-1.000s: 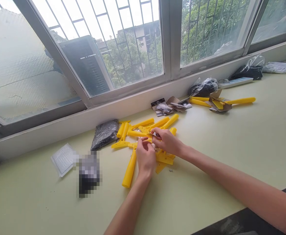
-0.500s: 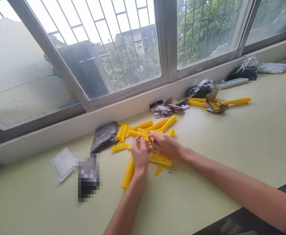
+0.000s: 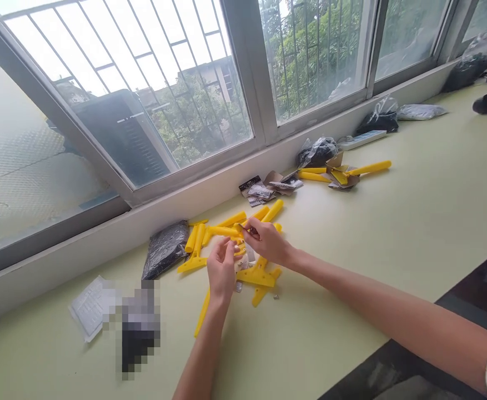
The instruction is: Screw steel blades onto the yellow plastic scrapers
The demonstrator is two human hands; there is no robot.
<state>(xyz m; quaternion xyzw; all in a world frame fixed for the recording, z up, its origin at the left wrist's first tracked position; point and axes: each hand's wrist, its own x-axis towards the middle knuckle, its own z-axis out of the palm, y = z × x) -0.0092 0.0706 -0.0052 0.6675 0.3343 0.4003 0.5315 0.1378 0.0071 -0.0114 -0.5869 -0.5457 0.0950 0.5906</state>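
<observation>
Near the middle of the table, my left hand [image 3: 221,269] is closed, its thumb and fingertips at the head of a yellow plastic scraper [image 3: 202,316]. That scraper's handle shows below my left wrist; the middle is hidden behind the hand. My right hand [image 3: 264,239] is closed in a pinch on a small yellowish piece [image 3: 238,227], too small to name surely. Around both hands lie several more yellow scrapers, one T-shaped head [image 3: 257,276] just right of my left fingers. Small metal bits [image 3: 275,297] sit beside it.
A black plastic bag [image 3: 166,247] lies left of the scrapers, with a clear flat packet [image 3: 91,305] nearer. Printed cards [image 3: 257,190] and more yellow handles [image 3: 370,168] rest toward the window. A white power strip [image 3: 363,140] and bags line the sill.
The view has swung right. My hands have moved slightly apart, and the right one now raises a small yellowish piece away from the left fingertips.
</observation>
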